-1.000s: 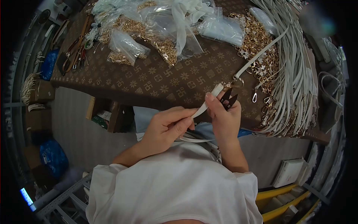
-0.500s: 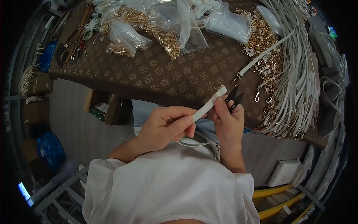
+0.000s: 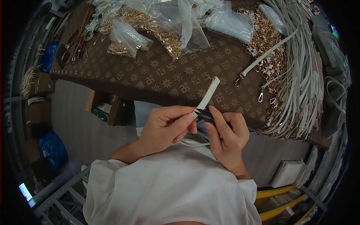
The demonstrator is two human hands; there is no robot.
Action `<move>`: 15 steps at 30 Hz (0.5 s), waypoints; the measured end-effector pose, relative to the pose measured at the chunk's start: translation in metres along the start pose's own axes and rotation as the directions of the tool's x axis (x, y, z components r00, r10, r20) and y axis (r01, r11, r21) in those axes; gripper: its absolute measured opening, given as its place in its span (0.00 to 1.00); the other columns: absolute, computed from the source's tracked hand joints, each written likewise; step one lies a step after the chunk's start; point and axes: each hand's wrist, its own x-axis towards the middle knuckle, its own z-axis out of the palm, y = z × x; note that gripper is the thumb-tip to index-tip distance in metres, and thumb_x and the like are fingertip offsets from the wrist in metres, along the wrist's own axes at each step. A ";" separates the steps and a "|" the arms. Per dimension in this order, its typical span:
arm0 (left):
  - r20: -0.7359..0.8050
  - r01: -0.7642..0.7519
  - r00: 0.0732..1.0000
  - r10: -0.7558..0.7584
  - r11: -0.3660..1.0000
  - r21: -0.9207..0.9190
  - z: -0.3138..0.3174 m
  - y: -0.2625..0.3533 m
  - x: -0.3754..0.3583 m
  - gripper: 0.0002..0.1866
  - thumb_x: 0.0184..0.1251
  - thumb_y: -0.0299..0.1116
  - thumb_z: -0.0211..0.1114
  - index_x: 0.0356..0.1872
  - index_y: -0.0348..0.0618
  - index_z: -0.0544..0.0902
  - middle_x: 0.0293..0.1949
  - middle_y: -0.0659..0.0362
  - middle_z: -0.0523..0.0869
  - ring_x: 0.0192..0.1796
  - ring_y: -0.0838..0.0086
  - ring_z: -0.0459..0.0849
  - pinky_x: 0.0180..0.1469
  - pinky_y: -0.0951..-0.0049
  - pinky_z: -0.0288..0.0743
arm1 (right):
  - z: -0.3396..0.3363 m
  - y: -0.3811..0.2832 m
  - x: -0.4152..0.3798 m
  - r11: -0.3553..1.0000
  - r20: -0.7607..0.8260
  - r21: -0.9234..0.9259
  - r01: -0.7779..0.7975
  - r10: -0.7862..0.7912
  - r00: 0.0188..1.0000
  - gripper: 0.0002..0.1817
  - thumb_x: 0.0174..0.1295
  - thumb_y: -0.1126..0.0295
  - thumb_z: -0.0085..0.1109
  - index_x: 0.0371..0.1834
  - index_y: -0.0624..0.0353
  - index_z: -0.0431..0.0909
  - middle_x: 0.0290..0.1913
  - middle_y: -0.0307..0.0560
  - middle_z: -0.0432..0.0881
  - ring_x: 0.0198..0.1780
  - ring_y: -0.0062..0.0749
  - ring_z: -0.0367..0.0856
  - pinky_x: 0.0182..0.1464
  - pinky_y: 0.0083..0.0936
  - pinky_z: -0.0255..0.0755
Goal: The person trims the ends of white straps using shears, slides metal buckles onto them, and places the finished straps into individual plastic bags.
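Note:
My left hand (image 3: 168,127) pinches a white strap (image 3: 208,93) between thumb and fingers. The strap's free end points up over the table edge, with a small gold-coloured metal piece beside its tip. In my right hand (image 3: 228,137) are small black scissors (image 3: 205,115), their blades pointing left. The blade tips meet the strap right beside my left fingertips. Part of another thin white strap (image 3: 193,144) hangs below my hands, against the shirt.
On the patterned brown table (image 3: 150,77) lie bags with gold chains (image 3: 168,42), a pile of gold clasps (image 3: 268,56) and a large bundle of white straps (image 3: 300,86). Leather straps and tools (image 3: 77,41) lie at the back left. An open box (image 3: 112,108) stands below.
My right hand has turned and brought the black scissors down and left onto the strap. Its fingers have left the strap's upper part, which now stands more upright.

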 end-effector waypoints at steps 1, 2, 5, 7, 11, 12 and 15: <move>0.009 -0.011 1.000 0.011 1.000 0.007 0.000 0.000 0.000 0.14 0.70 0.26 0.50 0.52 0.32 0.76 0.29 0.57 0.81 0.20 0.89 0.68 0.20 0.87 0.62 | -0.001 0.000 0.000 0.999 0.009 -0.032 0.014 -0.014 1.000 0.22 0.43 0.72 0.69 0.46 0.58 0.81 0.25 0.39 0.72 0.23 0.28 0.68 0.23 0.22 0.62; 0.018 -0.023 1.000 0.022 1.000 0.015 0.001 0.001 0.000 0.14 0.70 0.26 0.50 0.52 0.31 0.76 0.29 0.57 0.81 0.20 0.89 0.68 0.19 0.87 0.62 | -0.001 0.000 0.000 0.998 0.018 -0.064 0.027 -0.026 0.999 0.22 0.43 0.71 0.70 0.46 0.58 0.81 0.25 0.39 0.72 0.23 0.28 0.67 0.23 0.22 0.62; -0.021 -0.031 0.999 0.032 0.998 0.060 0.004 0.002 0.000 0.15 0.69 0.24 0.45 0.51 0.31 0.77 0.25 0.58 0.80 0.18 0.88 0.67 0.19 0.87 0.62 | -0.001 -0.001 0.000 0.995 0.015 -0.093 0.041 -0.040 0.999 0.22 0.43 0.71 0.70 0.46 0.57 0.81 0.24 0.39 0.72 0.23 0.28 0.67 0.23 0.22 0.62; -0.024 -0.025 0.999 0.027 0.997 0.070 0.005 0.003 0.000 0.15 0.69 0.24 0.45 0.51 0.31 0.77 0.25 0.58 0.80 0.18 0.88 0.67 0.19 0.87 0.62 | -0.002 -0.001 0.000 0.995 0.016 -0.090 0.036 -0.035 0.999 0.22 0.43 0.71 0.70 0.46 0.57 0.81 0.24 0.39 0.72 0.23 0.28 0.67 0.22 0.22 0.62; -0.013 -0.037 0.999 0.038 0.995 0.088 0.006 0.001 0.001 0.15 0.69 0.24 0.45 0.51 0.31 0.77 0.25 0.58 0.80 0.18 0.88 0.67 0.19 0.87 0.62 | -0.003 0.000 -0.001 0.996 0.018 -0.081 0.032 -0.031 0.999 0.22 0.43 0.70 0.70 0.46 0.57 0.81 0.24 0.39 0.72 0.23 0.27 0.67 0.22 0.21 0.61; -0.012 -0.036 0.999 0.037 0.995 0.089 0.006 0.001 0.001 0.15 0.69 0.24 0.45 0.51 0.31 0.77 0.25 0.58 0.80 0.18 0.88 0.67 0.19 0.87 0.62 | -0.003 0.000 -0.002 0.996 0.016 -0.081 0.030 -0.029 0.999 0.22 0.43 0.70 0.70 0.46 0.57 0.81 0.24 0.39 0.72 0.23 0.27 0.67 0.22 0.21 0.61; -0.018 -0.032 0.999 0.034 0.995 0.090 0.007 -0.001 0.001 0.15 0.69 0.23 0.45 0.51 0.31 0.77 0.26 0.57 0.80 0.18 0.88 0.68 0.19 0.87 0.62 | -0.004 0.000 -0.002 0.995 0.015 -0.095 0.028 -0.026 1.000 0.22 0.43 0.70 0.70 0.46 0.57 0.81 0.24 0.38 0.72 0.22 0.27 0.67 0.22 0.21 0.61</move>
